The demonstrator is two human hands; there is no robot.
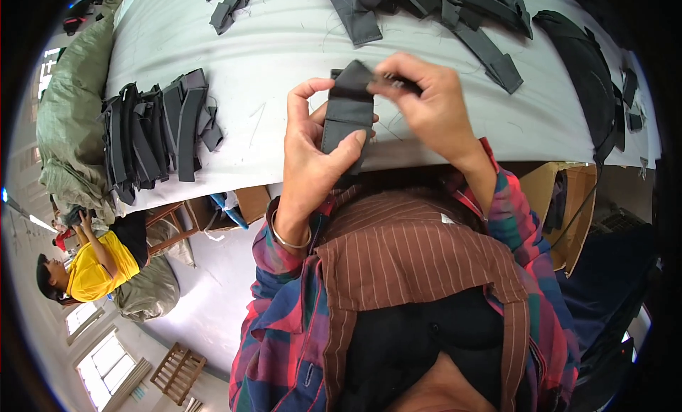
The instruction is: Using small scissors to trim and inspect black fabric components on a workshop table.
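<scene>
Gripping a dark fabric strip [347,115] in the left hand [312,145], above the front edge of a white table [259,131]; right hand [432,103] pinched on a small dark item [403,84] at the strip's top, can't tell what from here. Stacked dark strips [145,131] on table's left, more dark pieces [486,57] at far side. Green sack [74,114] by left end, cardboard box [582,209] low at right, person in yellow shirt [105,268] off left, slatted wooden stand [177,371] on floor

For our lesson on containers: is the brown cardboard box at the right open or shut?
Open: dark material shows inside the brown cardboard box, between its walls.
</scene>
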